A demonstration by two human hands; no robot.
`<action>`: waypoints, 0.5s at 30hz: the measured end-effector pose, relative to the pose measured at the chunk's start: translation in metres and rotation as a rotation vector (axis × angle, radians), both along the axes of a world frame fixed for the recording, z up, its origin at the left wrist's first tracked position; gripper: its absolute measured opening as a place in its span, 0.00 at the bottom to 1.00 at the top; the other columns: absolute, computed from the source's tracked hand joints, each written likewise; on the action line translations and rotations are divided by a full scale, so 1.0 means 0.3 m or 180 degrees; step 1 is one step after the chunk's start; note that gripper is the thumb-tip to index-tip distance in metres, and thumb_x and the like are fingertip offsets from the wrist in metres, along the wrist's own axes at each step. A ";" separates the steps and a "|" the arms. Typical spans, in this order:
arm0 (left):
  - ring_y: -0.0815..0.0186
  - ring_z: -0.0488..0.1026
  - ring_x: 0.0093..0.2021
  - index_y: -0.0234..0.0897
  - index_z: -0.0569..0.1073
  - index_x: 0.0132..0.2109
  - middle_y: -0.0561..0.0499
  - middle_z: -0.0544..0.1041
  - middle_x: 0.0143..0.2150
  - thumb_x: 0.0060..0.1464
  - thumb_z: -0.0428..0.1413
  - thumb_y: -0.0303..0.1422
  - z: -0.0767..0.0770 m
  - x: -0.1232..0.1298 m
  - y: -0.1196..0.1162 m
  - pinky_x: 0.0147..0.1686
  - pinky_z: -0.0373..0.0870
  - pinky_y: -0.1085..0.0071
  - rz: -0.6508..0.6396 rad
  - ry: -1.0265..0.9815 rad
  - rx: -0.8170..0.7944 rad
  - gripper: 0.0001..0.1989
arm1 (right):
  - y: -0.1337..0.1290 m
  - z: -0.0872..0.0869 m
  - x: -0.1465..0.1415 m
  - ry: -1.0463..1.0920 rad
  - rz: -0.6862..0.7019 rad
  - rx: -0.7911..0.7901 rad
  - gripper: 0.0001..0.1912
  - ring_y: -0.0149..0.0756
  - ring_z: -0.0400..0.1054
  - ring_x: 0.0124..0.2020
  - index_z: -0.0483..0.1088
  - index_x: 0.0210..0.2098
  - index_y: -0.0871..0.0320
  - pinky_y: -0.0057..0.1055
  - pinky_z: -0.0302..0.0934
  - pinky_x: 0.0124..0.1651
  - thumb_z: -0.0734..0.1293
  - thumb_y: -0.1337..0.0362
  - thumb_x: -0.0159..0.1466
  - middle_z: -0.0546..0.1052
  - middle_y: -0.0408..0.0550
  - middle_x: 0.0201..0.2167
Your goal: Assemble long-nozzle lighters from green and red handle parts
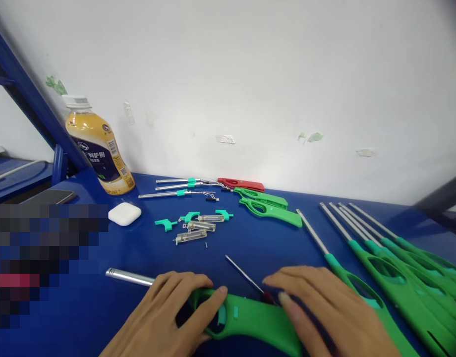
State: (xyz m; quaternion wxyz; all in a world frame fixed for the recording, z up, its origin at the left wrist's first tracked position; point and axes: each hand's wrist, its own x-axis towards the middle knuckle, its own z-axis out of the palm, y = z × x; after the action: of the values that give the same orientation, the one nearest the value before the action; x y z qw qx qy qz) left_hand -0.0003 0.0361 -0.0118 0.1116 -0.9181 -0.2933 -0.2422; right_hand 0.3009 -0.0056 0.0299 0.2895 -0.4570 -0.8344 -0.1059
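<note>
At 6 o'clock, green plastic lighter with silver metal tube (256,319) sits between the hands, long axis 9:30–3:30, tube pointing 9:30. Bare left hand (164,317) holds its trigger end; bare right hand (326,310) covers butt end, grip can't tell.

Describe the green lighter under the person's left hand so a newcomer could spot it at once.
Start with the blue table and come to the front of the view, where the left hand grips the green lighter. Its handle extends toward the right hand. Unlike the green lighters at the right, its metal tube points left.
</note>
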 end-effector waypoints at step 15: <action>0.67 0.84 0.47 0.50 0.75 0.67 0.54 0.84 0.52 0.78 0.44 0.32 -0.030 -0.022 -0.004 0.50 0.81 0.76 0.0093 -0.0028 0.0077 0.21 | 0.027 0.002 0.016 0.0032 0.0097 -0.0518 0.17 0.31 0.83 0.41 0.80 0.46 0.48 0.26 0.76 0.47 0.59 0.61 0.81 0.86 0.38 0.42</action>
State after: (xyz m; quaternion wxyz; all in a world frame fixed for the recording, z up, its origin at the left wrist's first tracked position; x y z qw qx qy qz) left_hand -0.0068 0.0348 -0.0208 0.1249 -0.9112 -0.3042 -0.2480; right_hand 0.3056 0.0025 0.0304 0.2572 -0.4668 -0.8456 -0.0310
